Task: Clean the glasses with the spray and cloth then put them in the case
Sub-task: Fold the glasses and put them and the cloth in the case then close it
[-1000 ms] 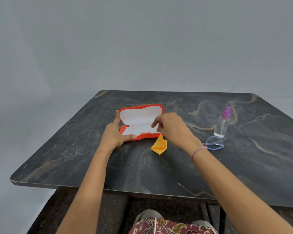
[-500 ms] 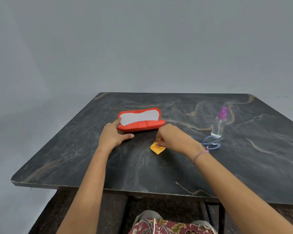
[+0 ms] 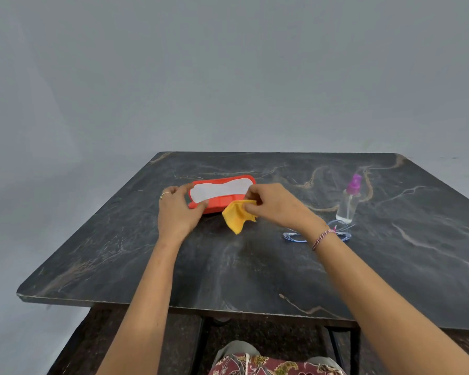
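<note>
An orange glasses case [image 3: 222, 198] with a white lining lies open on the dark marble table [image 3: 255, 266]. My left hand [image 3: 178, 212] rests on the case's left end, thumb on its front edge. My right hand [image 3: 276, 205] pinches a yellow cloth [image 3: 237, 215] and holds it lifted just in front of the case. Clear blue-framed glasses [image 3: 341, 231] lie on the table to the right, partly hidden behind my right wrist. A clear spray bottle [image 3: 349, 204] with a purple top stands upright just behind the glasses.
The table's near edge [image 3: 173, 305] runs above my lap, and a patterned garment [image 3: 268, 365] shows below it. A plain grey wall fills the background.
My right hand went from the case down to the cloth on the table, then picked it up. The case lid has dropped lower. My left hand stays on the case.
</note>
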